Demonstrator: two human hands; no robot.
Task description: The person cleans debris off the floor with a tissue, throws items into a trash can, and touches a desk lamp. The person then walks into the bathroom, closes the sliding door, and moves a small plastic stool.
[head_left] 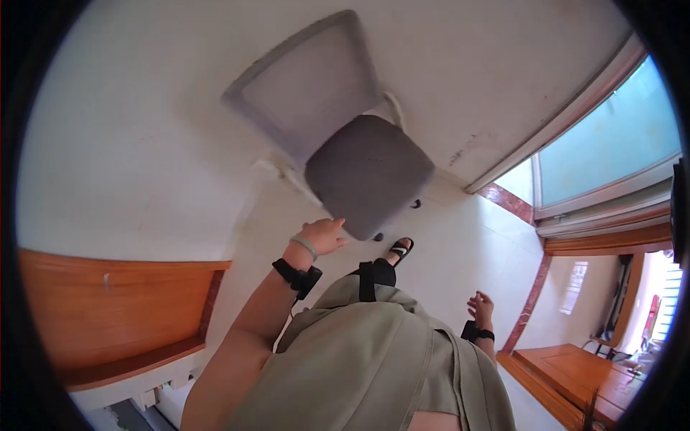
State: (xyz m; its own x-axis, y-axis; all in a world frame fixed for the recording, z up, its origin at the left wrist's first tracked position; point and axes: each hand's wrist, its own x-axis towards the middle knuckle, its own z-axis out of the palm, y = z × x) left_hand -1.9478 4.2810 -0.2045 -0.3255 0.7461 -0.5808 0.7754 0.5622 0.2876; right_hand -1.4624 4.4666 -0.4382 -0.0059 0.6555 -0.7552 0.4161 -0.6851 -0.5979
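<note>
A grey office chair with a dark padded seat (370,172) and a lighter backrest (313,86) stands in front of me, its white armrests at the sides. My left hand (323,237), with a bangle and a black wrist device, is beside the near left edge of the seat, fingers apart, holding nothing visible. Whether its fingertips touch the seat, I cannot tell. At my right side hangs my right hand (482,307), its fingers loosely curled and apart, with nothing visible in it. It also wears a black wrist device.
An orange wooden door (122,316) is at the left. A blue-glazed window or door panel (611,144) is at the upper right, above a wooden frame. Wooden furniture (582,373) stands at the lower right. My sandalled foot (401,250) is on the pale floor.
</note>
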